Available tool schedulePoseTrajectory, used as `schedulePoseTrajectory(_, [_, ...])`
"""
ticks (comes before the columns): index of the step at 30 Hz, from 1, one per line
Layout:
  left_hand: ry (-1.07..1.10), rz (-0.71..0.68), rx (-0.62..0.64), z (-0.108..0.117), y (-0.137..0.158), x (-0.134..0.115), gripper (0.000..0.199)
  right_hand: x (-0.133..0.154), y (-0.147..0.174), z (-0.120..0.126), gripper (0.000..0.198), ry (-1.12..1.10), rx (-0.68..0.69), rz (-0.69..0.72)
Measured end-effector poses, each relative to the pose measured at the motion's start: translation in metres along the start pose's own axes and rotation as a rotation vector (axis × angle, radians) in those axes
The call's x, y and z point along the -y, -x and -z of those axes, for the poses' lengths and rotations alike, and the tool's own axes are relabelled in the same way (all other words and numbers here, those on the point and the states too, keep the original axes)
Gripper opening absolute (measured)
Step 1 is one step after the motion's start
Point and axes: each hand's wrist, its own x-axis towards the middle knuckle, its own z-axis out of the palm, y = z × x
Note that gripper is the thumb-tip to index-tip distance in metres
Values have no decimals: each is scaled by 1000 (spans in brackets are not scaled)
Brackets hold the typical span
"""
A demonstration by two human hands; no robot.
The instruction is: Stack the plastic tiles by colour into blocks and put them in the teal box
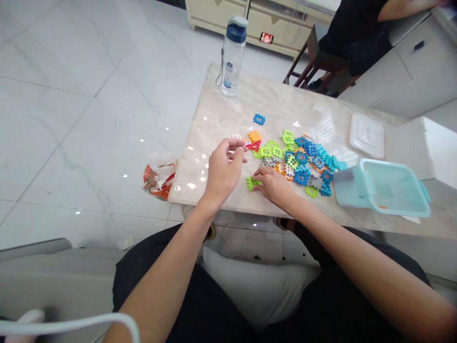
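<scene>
My right hand (273, 185) pinches a lime-green interlocking plastic tile (251, 183) near the table's front edge. To its left, my left hand (225, 166) is raised over the table with its fingers curled in toward the thumb; what they hold, if anything, is hidden. Just past those fingertips are a white window-shaped piece (247, 142), a red tile (254, 146) and an orange tile (254, 136). A heap of blue tiles (302, 175), with green, grey, orange and white ones mixed in, spreads to the right of my hands. One blue tile (259, 119) lies apart, farther back.
A water bottle (233, 59) stands at the table's far left corner. On the right are a teal plastic bin (396, 188), a translucent lid (367, 135) and a white box (441, 147). A plastic bag (160, 180) sits by the left edge. Another person sits on a dark stool (314, 59) behind.
</scene>
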Motion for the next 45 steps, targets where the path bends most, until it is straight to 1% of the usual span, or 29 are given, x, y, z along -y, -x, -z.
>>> schedulePoseTrajectory(4, [-5, -4, 4, -1, 0, 0, 12, 1, 1, 3, 18, 9, 2, -6])
schedulePoseTrajectory(9, [-6, -2, -1, 1, 0, 0, 11, -5, 5, 6, 31, 22, 23, 54])
schedulePoseTrajectory(14, [3, 3, -11, 3, 0, -1, 13, -9, 5, 7, 31, 31, 23, 43])
schedulePoseTrajectory(21, [25, 7, -25, 4, 1, -5, 11, -10, 3, 3, 33, 19, 6, 55])
schedulePoseTrajectory(25, [27, 11, -23, 6, 4, -8, 13, -13, 4, 3, 32, 1, 28, 70])
schedulePoseTrajectory(31, [21, -1, -23, 6, 3, -6, 13, -13, 4, 0, 29, -6, 10, 62])
schedulePoseTrajectory(39, [7, 0, -13, 4, 3, -4, 13, -5, 5, -1, 26, 29, 7, 9])
schedulePoseTrajectory(45, [9, 5, -14, 5, 3, -4, 14, -6, 5, -2, 26, 10, 16, -7])
